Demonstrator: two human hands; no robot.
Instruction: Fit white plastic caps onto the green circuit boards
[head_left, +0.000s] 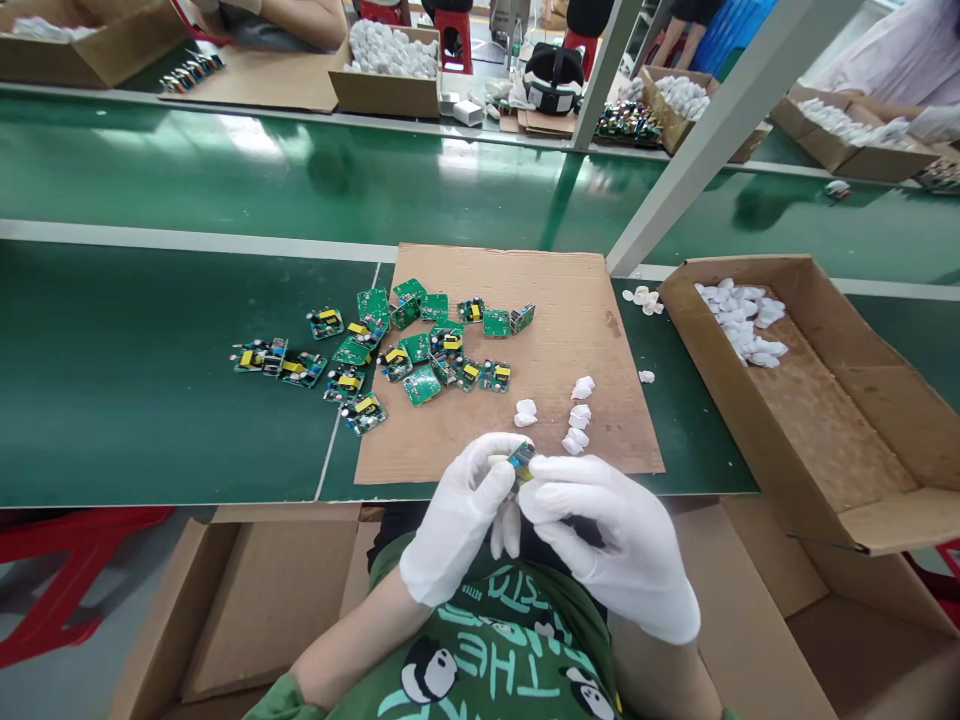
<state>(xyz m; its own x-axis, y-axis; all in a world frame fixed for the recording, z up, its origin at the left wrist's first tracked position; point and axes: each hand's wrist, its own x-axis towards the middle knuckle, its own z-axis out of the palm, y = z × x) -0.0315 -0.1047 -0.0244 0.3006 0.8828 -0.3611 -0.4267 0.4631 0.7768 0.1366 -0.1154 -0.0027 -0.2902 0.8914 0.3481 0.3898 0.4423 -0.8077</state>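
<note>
Both of my hands wear white gloves and meet just past the near edge of the bench. Between the fingertips of my left hand point(469, 515) is a small circuit board point(521, 458), with parts of it covered by the gloves. My right hand point(611, 535) pinches the same board from the other side. Beyond them, several green circuit boards point(421, 384) with yellow and black components lie loosely on a flat cardboard sheet point(555, 300) and the green bench to its left. Small crumpled white pieces point(576, 440) sit on the sheet close to my right hand.
An open cardboard box point(847, 400) with white pieces point(739, 315) stands at the right. A slanted metal post point(697, 150) rises behind the sheet. Across a green conveyor point(300, 175) are more boxes point(390, 90) and co-workers' arms. Below the bench are open cartons point(262, 600) and a red stool point(67, 570).
</note>
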